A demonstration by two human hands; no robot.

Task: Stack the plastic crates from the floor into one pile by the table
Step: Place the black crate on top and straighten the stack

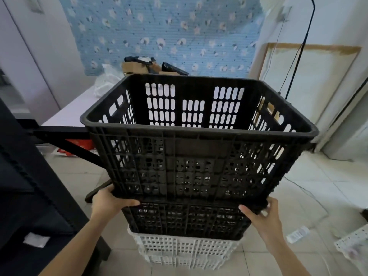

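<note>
A large black slotted crate (199, 148) fills the middle of the head view, tilted with its open top towards me. My left hand (111, 202) grips its lower left corner and my right hand (262, 216) grips its lower right corner. Directly beneath it sits a second black crate (187, 220), and under that a white crate (185, 248) stands on the tiled floor. The top crate's bottom edge meets the second crate's rim; I cannot tell whether it rests fully in it.
A white-topped table (65, 116) with black legs stands left of the pile, with boxes and bags at its far end. Dark furniture (29, 196) is at the near left. Another white crate's (354, 244) corner and a cable lie on the floor at right.
</note>
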